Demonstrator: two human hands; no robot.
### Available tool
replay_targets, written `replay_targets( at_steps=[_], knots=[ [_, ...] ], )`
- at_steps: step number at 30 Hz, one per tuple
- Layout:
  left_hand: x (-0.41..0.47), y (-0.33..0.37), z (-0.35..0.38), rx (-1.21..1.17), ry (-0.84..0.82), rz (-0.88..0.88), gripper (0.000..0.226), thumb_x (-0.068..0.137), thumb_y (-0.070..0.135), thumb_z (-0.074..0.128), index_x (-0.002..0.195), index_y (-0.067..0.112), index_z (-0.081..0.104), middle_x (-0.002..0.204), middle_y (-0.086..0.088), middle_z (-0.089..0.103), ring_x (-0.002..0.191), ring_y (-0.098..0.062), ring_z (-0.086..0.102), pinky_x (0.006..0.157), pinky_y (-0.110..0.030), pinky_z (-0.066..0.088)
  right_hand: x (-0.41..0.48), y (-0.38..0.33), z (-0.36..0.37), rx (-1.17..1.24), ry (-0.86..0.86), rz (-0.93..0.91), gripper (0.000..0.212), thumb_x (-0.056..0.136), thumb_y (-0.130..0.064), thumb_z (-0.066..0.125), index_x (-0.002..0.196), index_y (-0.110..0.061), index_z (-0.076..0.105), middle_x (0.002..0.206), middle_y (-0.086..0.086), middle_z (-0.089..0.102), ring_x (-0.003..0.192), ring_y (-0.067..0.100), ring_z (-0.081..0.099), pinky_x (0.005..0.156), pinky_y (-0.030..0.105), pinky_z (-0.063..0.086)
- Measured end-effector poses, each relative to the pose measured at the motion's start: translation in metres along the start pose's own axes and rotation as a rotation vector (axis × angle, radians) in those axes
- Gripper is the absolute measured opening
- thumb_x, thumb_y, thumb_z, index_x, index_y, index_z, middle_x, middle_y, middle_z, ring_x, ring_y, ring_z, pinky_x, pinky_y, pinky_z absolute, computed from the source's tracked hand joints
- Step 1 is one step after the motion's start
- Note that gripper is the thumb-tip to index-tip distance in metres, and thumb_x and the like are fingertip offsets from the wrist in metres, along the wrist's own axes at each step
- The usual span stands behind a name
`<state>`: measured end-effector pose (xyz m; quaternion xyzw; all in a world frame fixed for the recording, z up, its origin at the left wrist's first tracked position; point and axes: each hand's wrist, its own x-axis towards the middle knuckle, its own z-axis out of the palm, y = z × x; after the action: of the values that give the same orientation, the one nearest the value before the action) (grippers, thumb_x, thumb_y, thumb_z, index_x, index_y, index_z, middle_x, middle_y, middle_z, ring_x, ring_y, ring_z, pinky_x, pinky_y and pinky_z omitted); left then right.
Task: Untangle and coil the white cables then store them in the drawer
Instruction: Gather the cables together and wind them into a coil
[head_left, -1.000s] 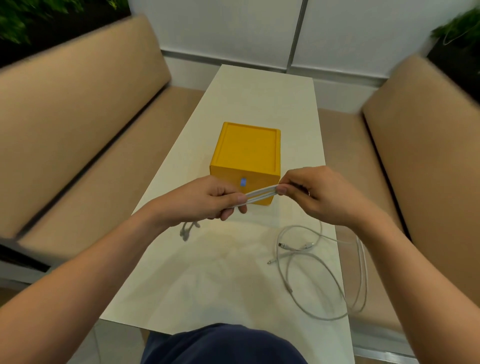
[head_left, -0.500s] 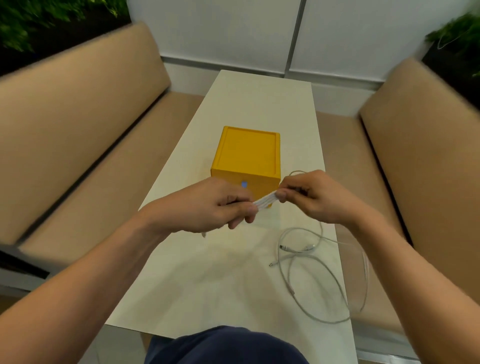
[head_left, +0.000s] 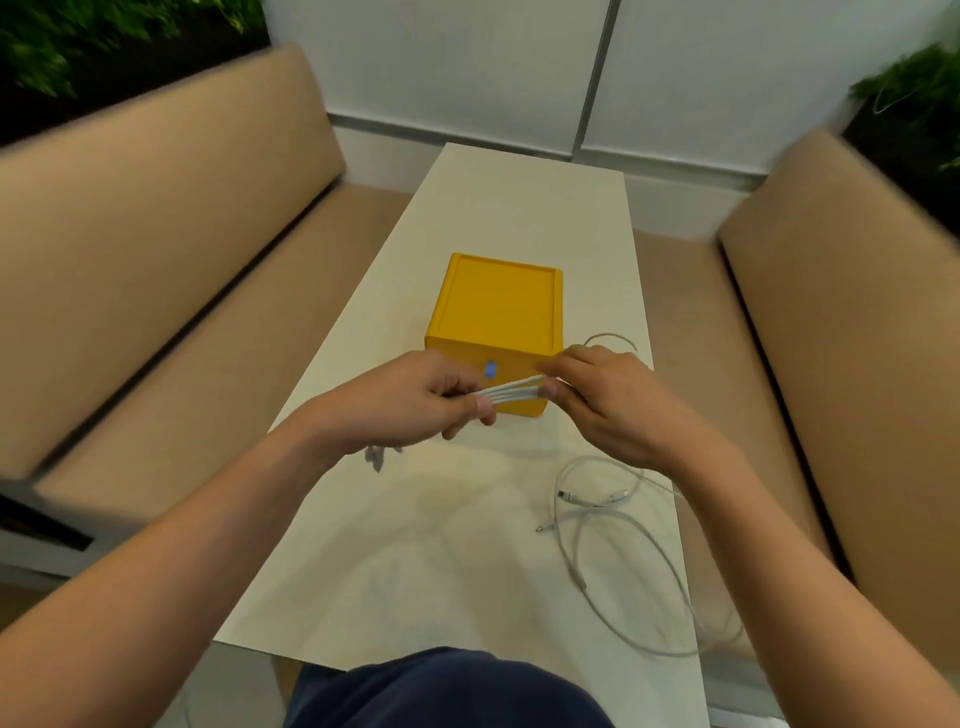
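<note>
Prob. folded cable (head_left: 511, 393) btwn L hand (head_left: 415, 402), R hand (head_left: 608, 400)

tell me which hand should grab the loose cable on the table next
Right, probably. The loose white cable lies on the table near the right hand, while the left hand grips the folded cable bundle and could hold it alone.
</note>
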<state>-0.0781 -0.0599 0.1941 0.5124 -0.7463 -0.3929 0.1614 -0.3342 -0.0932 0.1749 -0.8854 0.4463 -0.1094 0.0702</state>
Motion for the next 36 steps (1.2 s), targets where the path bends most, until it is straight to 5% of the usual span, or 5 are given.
replay_targets(
  at_steps=[3,5,8,11,36],
  knots=[
    [0.001,0.002,0.003,0.015,0.023,-0.012,0.021,0.104,0.034,0.059,0.094,0.029,0.077,0.07,0.009,0.071,0.054,0.002,0.05,0.049,-0.012,0.037,-0.002,-0.016,-0.003,0.024,0.026,-0.069,0.051,0.107,-0.048,0.032,0.151,-0.026,0.046,0.144,-0.005,0.057,0.131,0.017,0.05,0.12,0.046,0.029],
    [0.0,0.005,0.005,0.01,0.013,0.002,0.02,0.103,0.035,0.06,0.094,0.028,0.077,0.075,0.01,0.075,0.055,0.002,0.052,0.051,-0.011,0.038,-0.001,-0.024,-0.005,0.118,-0.06,-0.105,0.041,0.109,-0.047,0.032,0.134,-0.027,0.058,0.121,-0.009,0.066,0.114,0.009,0.056,0.125,0.046,0.017],
    [-0.001,0.009,0.006,0.018,0.009,0.023,0.018,0.1,0.033,0.065,0.089,0.025,0.076,0.078,0.009,0.077,0.065,0.0,0.069,0.062,-0.016,0.049,0.002,-0.027,-0.007,0.2,-0.106,-0.08,0.026,0.109,-0.037,0.043,0.097,-0.021,0.061,0.078,-0.012,0.057,0.075,0.009,0.052,0.088,0.045,0.048],
    [0.002,0.008,0.008,0.024,0.094,-0.009,0.018,0.092,0.035,0.076,0.081,0.02,0.077,0.073,0.009,0.077,0.069,-0.001,0.074,0.066,-0.018,0.054,-0.001,-0.028,-0.006,0.061,-0.038,-0.1,0.019,0.108,-0.039,0.043,0.093,-0.03,0.052,0.071,-0.019,0.044,0.066,0.003,0.045,0.058,0.034,0.035],
    [-0.004,-0.001,0.006,-0.014,0.014,0.125,0.03,0.105,0.028,0.055,0.08,0.02,0.068,0.058,0.01,0.057,0.055,-0.005,0.048,0.056,-0.025,0.04,0.008,-0.02,-0.01,0.23,0.074,-0.035,0.026,0.1,-0.049,0.046,0.088,-0.034,0.064,0.06,-0.012,0.051,0.057,0.01,0.047,0.053,0.044,0.044]
  ],
)
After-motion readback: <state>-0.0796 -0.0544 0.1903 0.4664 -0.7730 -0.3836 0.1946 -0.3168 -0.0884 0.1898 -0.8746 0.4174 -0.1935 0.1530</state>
